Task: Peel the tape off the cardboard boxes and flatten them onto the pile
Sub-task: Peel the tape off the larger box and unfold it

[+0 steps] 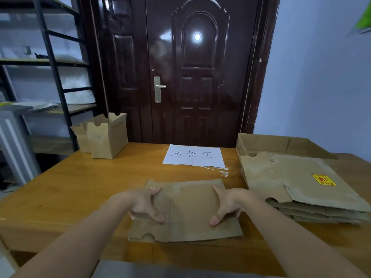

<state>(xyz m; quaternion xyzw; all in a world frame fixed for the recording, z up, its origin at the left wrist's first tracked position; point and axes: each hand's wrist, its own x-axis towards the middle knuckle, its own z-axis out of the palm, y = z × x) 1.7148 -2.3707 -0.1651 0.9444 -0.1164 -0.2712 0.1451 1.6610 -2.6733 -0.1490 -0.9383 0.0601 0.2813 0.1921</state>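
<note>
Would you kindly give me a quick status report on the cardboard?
Both hands, left and right, gripping flattened box on table. Pile to right, untouched. Upright boxes waiting far left. Nothing in the way.

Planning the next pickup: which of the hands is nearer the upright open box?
Left. The left hand grips the flattened box's left edge, on the upright open box's side; the right hand holds the opposite edge.

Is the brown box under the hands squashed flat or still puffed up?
Flat. The brown cardboard box lies spread on the orange wooden table, with the left hand and right hand holding its sides.
</note>
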